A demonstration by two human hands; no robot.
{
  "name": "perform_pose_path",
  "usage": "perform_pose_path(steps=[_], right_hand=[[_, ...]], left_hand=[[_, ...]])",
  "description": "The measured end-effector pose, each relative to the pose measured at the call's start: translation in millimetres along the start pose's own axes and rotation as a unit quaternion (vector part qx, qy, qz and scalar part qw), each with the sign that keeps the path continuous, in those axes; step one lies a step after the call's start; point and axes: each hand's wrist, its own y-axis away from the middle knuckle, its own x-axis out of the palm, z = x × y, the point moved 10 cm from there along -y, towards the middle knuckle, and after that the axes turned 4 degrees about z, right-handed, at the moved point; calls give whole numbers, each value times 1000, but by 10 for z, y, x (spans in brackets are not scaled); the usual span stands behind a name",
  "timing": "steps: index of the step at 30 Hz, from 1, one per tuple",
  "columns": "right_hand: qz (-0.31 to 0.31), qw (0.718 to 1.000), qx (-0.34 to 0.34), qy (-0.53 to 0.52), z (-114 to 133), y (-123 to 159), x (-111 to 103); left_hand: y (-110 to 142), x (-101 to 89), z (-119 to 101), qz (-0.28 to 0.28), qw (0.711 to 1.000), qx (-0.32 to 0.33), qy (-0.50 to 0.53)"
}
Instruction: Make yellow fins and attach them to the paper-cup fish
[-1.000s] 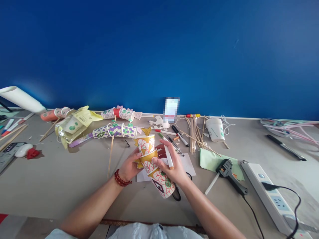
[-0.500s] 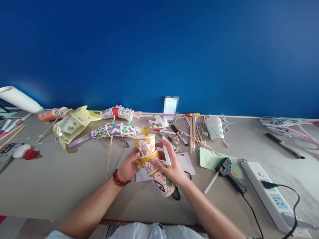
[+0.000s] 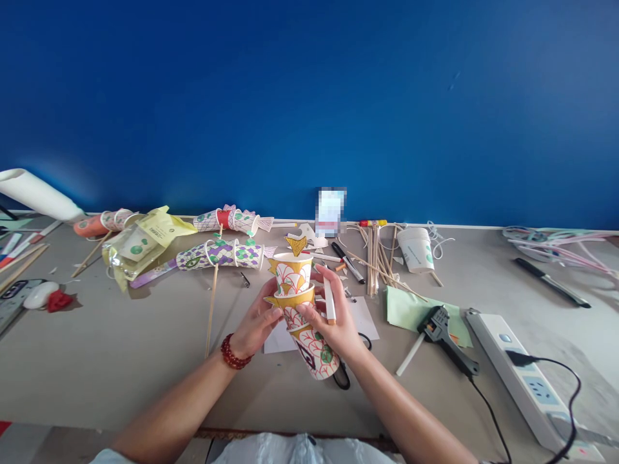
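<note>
A dark red bracelet (image 3: pixel 235 352) of small beads circles the left wrist (image 3: pixel 244 339), below a pale, bluish, creased top (image 3: pixel 285 449).

The left arm (image 3: pixel 176 399) comes from 7 o'clock, the right arm (image 3: pixel 401 399) from 5. The left hand (image 3: pixel 258 323) and right hand (image 3: pixel 339 317) curl their fingers.

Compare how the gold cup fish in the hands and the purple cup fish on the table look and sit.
The gold fish is held tail up between the left hand and right hand; the purple fish lies lengthwise on the table.
The gold fish has red-outlined scales; the purple fish has purple and green patches.
Both are joined paper cups with a drawn eye.
</note>
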Motion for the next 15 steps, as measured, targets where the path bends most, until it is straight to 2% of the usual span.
perform_pose_path(steps=[6, 15], right_hand=[[-6, 1000, -2, -2, -9, 17, 34], [4, 1000, -9, -2, 16, 36, 86]], left_hand=[[-3, 2, -7, -9, 1000, 11, -2], [6, 69, 25, 6, 1000, 5, 14]])
